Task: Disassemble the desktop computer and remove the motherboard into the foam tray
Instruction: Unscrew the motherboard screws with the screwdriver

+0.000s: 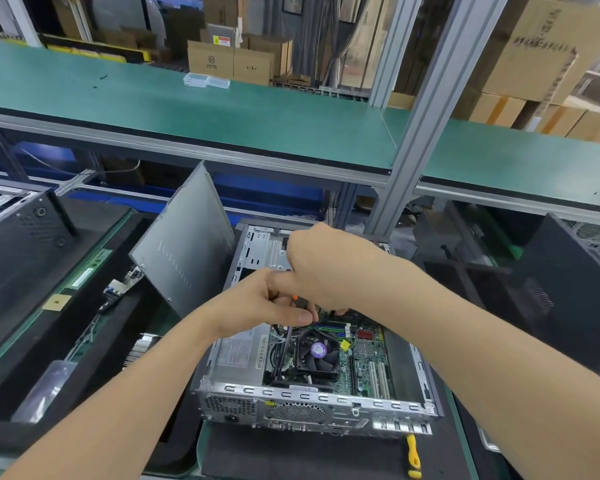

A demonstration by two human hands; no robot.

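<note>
An open desktop computer case (312, 407) lies on the bench in front of me. Inside it sits the green motherboard (364, 362) with a black CPU fan (317, 353) and a silver power supply (238, 355) at its left. My left hand (267, 306) hovers over the middle of the case, its thumb and fingers pinching a dark cable or connector with an orange part. My right hand (323, 268) is just above and behind it, fingers curled down into the same spot. What the right fingers hold is hidden.
The grey side panel (184, 244) leans upright at the case's left. A black foam tray (70, 341) on the left holds a board and parts. A yellow-handled screwdriver (413, 457) lies before the case. Other black cases stand at far left (18, 237) and right (568, 282).
</note>
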